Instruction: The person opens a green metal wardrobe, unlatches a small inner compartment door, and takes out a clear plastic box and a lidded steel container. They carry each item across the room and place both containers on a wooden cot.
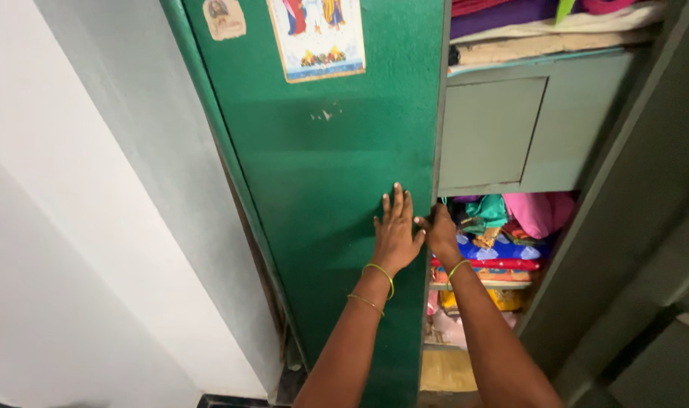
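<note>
A tall green metal cupboard door (322, 174) fills the middle of the view. My left hand (396, 230) lies flat against its face near the right edge, fingers spread upward. My right hand (440, 230) curls around that door's edge, at the gap into the cupboard. Both wrists wear thin green and gold bangles. Inside, a shelf (480, 285) holds a stack of folded colourful cloth (503, 227) in pink, teal, blue and red.
A grey inner locker compartment (510, 128) sits above the cloth; more folded fabric (548, 26) lies on top. The other door (631, 227) stands open at right. A white wall (95, 227) runs along the left. Two picture stickers (318, 34) are stuck on the green door.
</note>
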